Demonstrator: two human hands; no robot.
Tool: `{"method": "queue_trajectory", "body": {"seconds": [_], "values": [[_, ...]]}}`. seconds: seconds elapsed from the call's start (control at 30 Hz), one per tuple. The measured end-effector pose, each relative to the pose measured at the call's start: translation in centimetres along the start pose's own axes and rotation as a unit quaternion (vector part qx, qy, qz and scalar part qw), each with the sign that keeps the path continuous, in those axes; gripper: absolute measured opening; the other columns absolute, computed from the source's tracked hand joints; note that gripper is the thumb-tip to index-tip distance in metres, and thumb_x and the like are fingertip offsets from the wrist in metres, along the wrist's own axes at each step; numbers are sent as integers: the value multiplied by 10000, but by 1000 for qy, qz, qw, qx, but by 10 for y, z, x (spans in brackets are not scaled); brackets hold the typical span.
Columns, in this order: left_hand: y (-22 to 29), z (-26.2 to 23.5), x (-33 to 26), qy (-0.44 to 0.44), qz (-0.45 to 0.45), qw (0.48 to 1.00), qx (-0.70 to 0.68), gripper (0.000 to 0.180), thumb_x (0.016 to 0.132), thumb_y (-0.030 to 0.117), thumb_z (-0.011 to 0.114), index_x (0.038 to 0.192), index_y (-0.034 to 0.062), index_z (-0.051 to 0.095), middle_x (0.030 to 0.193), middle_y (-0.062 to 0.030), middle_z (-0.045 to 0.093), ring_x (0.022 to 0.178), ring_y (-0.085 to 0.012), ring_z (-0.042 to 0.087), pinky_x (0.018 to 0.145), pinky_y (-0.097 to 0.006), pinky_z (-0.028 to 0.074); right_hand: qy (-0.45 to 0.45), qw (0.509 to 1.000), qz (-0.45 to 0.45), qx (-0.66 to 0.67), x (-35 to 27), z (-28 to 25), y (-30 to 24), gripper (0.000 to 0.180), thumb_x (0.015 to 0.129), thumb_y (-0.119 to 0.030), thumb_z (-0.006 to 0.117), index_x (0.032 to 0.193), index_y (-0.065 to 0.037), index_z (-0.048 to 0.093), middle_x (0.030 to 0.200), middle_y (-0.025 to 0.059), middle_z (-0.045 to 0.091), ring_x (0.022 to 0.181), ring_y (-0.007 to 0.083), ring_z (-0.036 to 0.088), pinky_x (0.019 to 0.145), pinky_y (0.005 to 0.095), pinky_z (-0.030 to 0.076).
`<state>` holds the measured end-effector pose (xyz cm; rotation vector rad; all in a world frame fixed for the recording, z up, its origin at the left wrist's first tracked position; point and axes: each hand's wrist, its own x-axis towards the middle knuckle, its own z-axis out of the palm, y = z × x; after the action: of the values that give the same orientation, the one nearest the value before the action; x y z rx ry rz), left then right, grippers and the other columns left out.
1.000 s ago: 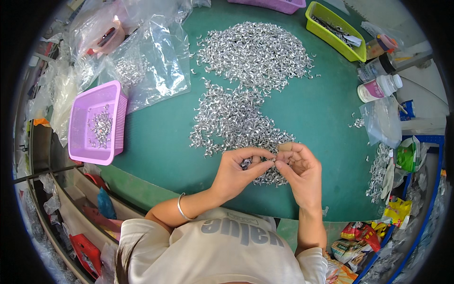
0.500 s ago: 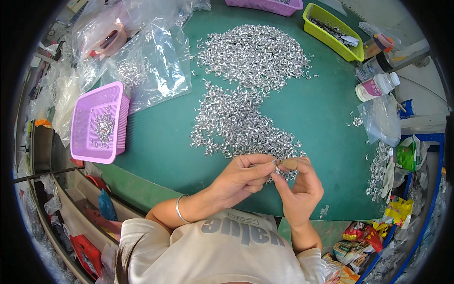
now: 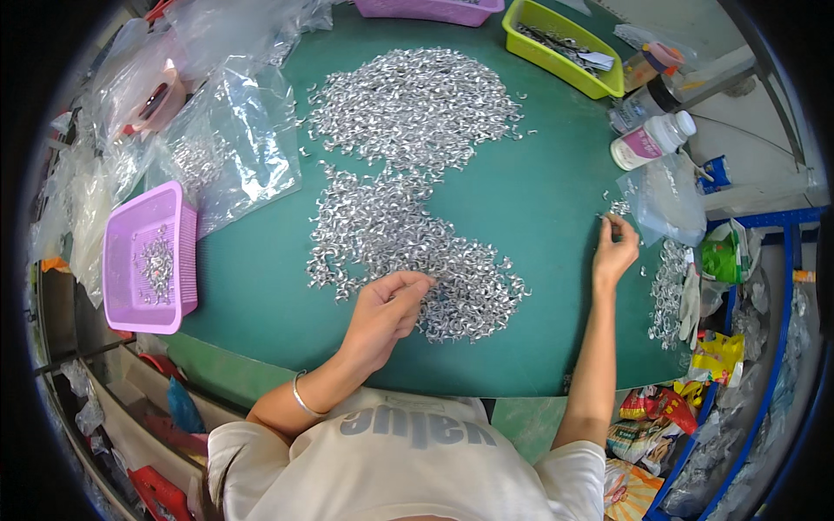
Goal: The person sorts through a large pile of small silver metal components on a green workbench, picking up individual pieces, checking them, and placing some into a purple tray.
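Note:
Small curved silvery metal pieces lie in a big far heap (image 3: 413, 104) and a nearer heap (image 3: 373, 217) on the green tabletop (image 3: 539, 191). Over the nearer heap, my left hand (image 3: 382, 314) has thumb and forefinger pinched together. Whatever is between those fingertips is too small to make out. My right hand (image 3: 615, 253) reaches out to the right, its fingers bent and closed beside a small cluster of metal pieces (image 3: 619, 207). Its fingertips may hold a tiny piece, but I cannot tell.
At left stands a purple basket (image 3: 188, 260) with some pieces inside, beside clear plastic bags (image 3: 261, 130). A yellow-green basket (image 3: 556, 66) sits far right, near a white bottle (image 3: 653, 141). More pieces (image 3: 667, 295) line the right edge beside a pale glove (image 3: 690, 304).
My hands were together at the near heap; now they are apart. My right hand has moved right to the small cluster, while the left stays by the heap. The view has shifted.

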<state>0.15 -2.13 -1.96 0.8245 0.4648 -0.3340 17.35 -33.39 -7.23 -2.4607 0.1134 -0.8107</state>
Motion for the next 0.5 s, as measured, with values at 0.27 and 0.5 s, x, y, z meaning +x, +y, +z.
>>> {"method": "queue_trajectory", "body": {"seconds": [0.27,0.5], "values": [[-5,-18,6,37,21,999,-15,228,912,143,425,1032,-18,532,558,36,376,451,-41,303,398,-177,233,-224,945,-187,151,-36,10,-112,192,709,-101,649,895,-58,620,903,87,583,885,248,507,761,345,373],[-4,-11,9,7,32,998,53,247,909,143,430,1057,-20,543,599,10,446,482,-40,330,417,-176,240,-378,896,-210,107,-69,40,-167,204,680,-32,643,877,-63,602,799,72,520,829,259,477,724,357,337]]}}
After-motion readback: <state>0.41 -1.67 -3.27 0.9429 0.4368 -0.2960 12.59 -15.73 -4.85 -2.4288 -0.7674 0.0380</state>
